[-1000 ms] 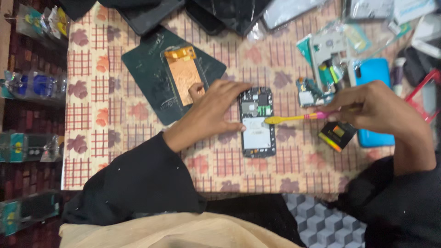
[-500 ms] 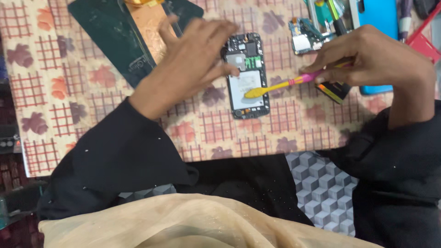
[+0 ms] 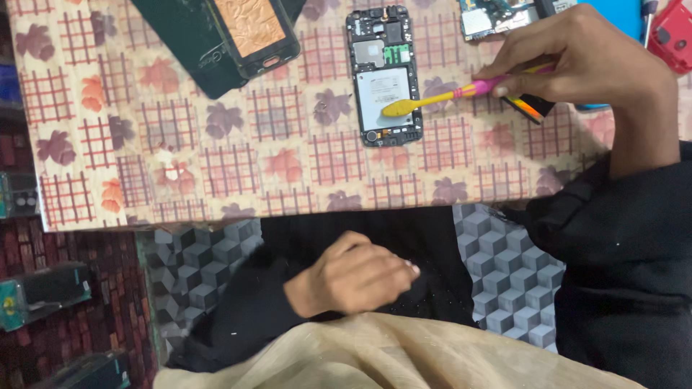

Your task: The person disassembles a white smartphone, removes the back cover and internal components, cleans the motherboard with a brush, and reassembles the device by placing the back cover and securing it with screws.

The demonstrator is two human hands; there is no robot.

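Right hand: our right hand (image 3: 584,61) has its grip closed on a pink and yellow brush (image 3: 461,92); its yellow tip rests on the white battery area of the phone.
Phone: an opened phone (image 3: 383,75), back cover off and circuit parts showing, lies flat on the surface (image 3: 238,166) in the upper middle of the view, just left of our right hand.
Left hand: our left hand (image 3: 357,277) is down below the surface edge, at our lap, over black cloth; the fingers curl in loosely and we cannot tell whether the grip holds anything.
What changed: half a second ago our left hand lay on the phone, pressing it in place; now it has come away to the lap, and the phone lies free with only the brush touching it.
What that means: we judge that the phone is no longer steadied, so a firm stroke of the brush could push it across the surface.
Nearby: a dark screen panel (image 3: 249,32) with copper foil lies to the upper left; a small circuit board (image 3: 494,16), a blue object (image 3: 613,14) and a red one (image 3: 674,39) sit at the top right.
Below: beige cloth (image 3: 404,356) covers our lap.
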